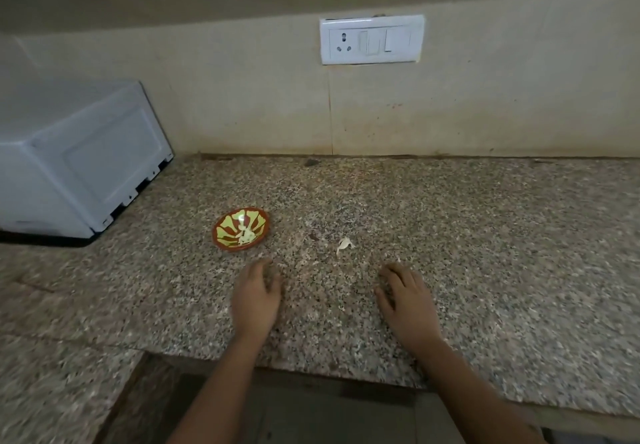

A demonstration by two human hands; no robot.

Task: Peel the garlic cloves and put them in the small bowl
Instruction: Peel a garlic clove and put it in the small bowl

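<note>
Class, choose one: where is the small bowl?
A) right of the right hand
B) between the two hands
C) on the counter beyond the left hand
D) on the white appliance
C: the small bowl rests on the counter just beyond the left hand.

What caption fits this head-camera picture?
Left hand and right hand, both empty, at the granite counter near the small bowl and a garlic scrap.

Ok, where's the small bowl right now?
In the head view the bowl sits on the counter, left of centre, just beyond the left hand and right of the white appliance.
</note>
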